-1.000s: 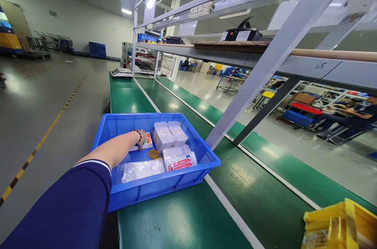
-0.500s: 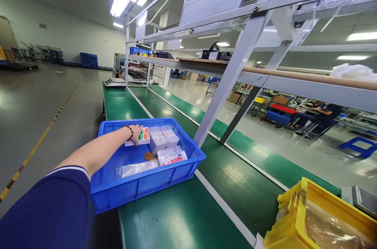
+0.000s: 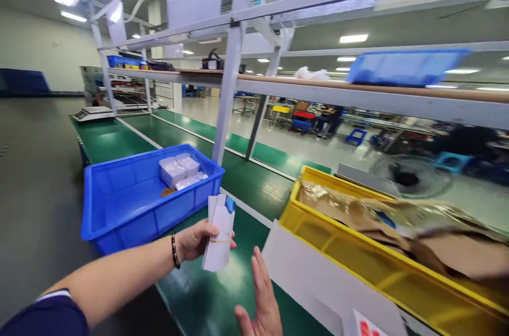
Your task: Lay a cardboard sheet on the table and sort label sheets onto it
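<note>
My left hand (image 3: 193, 241), with a beaded bracelet at the wrist, grips a banded bundle of white folded leaflets (image 3: 221, 224) above the green bench (image 3: 199, 293). Blue print shows at the bundle's top corner, and a thin band wraps its middle. To the right of the bundle, my right hand (image 3: 263, 299) is raised with thumb and fingers apart, holding nothing. Left of both hands sits a blue plastic bin (image 3: 135, 227). White plastic-wrapped packs (image 3: 178, 169) lie at its right end, beside a small brownish-yellow roll (image 3: 166, 192).
A yellow bin (image 3: 338, 264) with brown paper and clear film stands on the right. White sheets (image 3: 294, 262) lie along its near side. Metal posts (image 3: 228, 87) and a shelf (image 3: 286, 89) rise behind the bench. A scale (image 3: 93, 113) stands at the far left end.
My left hand has come out of the blue bin, bringing the leaflet bundle over the bench. My right hand has entered the view. The camera has turned right.
</note>
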The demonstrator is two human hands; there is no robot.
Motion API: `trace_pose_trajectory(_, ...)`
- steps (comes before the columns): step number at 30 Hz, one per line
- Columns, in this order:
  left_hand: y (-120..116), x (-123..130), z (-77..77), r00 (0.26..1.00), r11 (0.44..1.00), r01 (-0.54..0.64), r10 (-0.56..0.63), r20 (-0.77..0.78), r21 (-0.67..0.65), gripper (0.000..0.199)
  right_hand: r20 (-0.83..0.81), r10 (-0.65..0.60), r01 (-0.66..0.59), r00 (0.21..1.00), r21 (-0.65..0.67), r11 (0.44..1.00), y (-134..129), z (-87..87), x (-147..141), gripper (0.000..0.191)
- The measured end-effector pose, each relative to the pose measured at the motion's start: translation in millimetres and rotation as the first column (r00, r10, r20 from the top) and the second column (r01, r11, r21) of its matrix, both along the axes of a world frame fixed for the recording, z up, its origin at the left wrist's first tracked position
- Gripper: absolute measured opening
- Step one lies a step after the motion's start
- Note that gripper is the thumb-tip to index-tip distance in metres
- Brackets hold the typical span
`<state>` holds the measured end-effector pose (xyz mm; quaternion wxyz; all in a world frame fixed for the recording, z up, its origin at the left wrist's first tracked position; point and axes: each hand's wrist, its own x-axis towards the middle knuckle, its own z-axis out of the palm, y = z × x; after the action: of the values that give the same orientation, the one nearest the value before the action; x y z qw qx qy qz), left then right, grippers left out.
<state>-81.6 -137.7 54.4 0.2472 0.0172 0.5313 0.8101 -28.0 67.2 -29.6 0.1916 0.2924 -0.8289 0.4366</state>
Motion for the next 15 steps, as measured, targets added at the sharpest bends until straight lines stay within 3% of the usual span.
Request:
trace_pose_trajectory(3,52.2,12.4,-41.4,0.976,0.938,0.109,-0.163,0.142,0.329,0.06,-0.139,0.041,-0.045,0.989,-0.022,0.999,-0.5,7.8,1.2,0.061)
trace_pose_trajectory(6,92.3,18.5,-66.5,0.961,0.87,0.132,-0.229,0.153,0.475,0.065,-0.144,-0.012,0.007,0.989,-0.038,0.999,13.2,8.0,10.9,0.053)
trace_pose_trajectory(10,124.7,21.8,-84.8,0.948,0.85,0.089,-0.233,0.219,0.52,0.065,-0.11,-0.072,0.054,0.991,-0.156,0.986,42.6,4.5,26.8,0.036)
trace_pose_trajectory(15,148.2,32.3,-98.7,0.915,0.873,0.094,-0.265,0.305,0.478,0.049,0.294,-0.003,0.049,0.956,-0.152,0.987,76.0,10.4,28.6,0.014)
